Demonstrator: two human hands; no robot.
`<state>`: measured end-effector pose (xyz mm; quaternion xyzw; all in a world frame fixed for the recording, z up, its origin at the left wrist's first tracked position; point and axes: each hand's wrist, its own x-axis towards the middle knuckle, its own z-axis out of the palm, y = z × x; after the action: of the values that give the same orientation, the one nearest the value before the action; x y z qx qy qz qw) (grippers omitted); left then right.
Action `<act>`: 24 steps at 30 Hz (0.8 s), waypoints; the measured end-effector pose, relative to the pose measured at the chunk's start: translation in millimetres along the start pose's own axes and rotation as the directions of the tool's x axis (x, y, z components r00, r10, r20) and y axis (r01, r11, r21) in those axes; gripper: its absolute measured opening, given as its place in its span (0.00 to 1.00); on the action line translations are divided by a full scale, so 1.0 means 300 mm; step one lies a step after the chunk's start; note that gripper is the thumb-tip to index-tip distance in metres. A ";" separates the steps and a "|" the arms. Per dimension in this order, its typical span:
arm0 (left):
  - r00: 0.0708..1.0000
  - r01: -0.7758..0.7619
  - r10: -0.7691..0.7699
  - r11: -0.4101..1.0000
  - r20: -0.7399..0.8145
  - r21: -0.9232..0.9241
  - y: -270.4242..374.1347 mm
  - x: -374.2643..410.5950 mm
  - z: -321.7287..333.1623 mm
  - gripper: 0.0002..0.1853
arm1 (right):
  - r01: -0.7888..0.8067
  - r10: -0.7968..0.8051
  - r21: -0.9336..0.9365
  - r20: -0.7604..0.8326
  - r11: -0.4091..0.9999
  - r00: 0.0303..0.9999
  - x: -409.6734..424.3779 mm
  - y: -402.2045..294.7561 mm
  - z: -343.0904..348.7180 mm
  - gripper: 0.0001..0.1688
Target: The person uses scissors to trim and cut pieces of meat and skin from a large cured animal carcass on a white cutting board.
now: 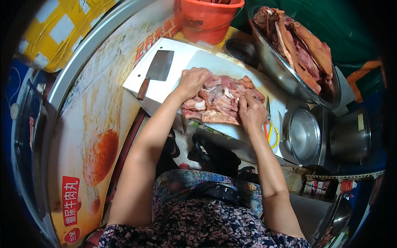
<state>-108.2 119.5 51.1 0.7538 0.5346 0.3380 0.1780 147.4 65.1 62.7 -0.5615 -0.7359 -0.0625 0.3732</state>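
Observation:
A large piece of raw, bony meat (223, 96) lies spread on a pale cutting board (203, 60). My left hand (195, 81) grips its far left edge, fingers curled over and their tips hidden. On the right side, my right hand (252, 113) has its bent fingers closed on the meat. Scissors with red and yellow handles (274, 139) lie close beside my right hand, at the board's right edge. Left of the meat, a cleaver (161, 65) with a wooden handle rests on the white surface (131, 81).
Beyond the board stands an orange-red bucket (211, 23) near a dark bowl (240, 49). A large steel basin (287, 73) at far right holds big cuts of meat (305, 62). A smaller steel bowl (304, 135) and a metal pot (349, 136) stand right. Below hangs a black plastic bag (217, 155).

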 end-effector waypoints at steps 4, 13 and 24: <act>0.998 0.001 0.000 1.000 -0.055 0.017 -0.015 -0.004 0.035 0.25 | 0.088 -0.087 -0.037 0.013 0.995 0.996 0.033 -0.021 -0.025 0.16; 1.000 0.016 -0.014 0.998 -0.024 0.053 -0.008 0.026 0.037 0.25 | 0.027 -0.048 0.090 0.239 0.996 0.970 0.008 0.002 -0.063 0.19; 0.929 -0.131 0.054 0.973 -0.366 -0.188 0.128 -0.035 -0.033 0.10 | 0.643 -0.571 -0.137 0.350 0.753 0.743 -0.116 0.119 -0.132 0.31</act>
<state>-90.9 94.8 78.8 0.6812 0.4831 0.5320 0.1397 200.6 30.7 57.9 -0.3338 -0.9111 -0.1914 0.1478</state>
